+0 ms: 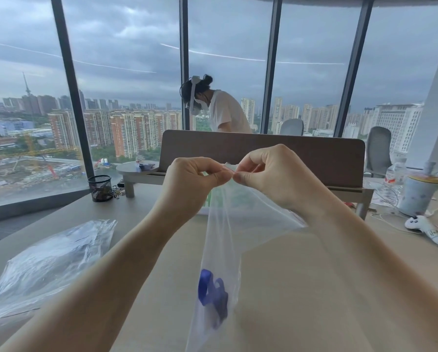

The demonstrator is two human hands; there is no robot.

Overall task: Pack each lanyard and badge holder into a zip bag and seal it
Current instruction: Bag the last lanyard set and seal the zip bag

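A clear zip bag hangs in the air above the table, held up by its top edge. My left hand and my right hand both pinch that top edge, thumbs and forefingers almost touching each other. At the bottom of the bag lies a bundled blue lanyard; the badge holder with it is too blurred to make out.
A heap of clear plastic bags lies at the left on the beige table. A black mesh cup stands far left. A brown desk divider, a tumbler and a white controller are behind. A person stands beyond the divider.
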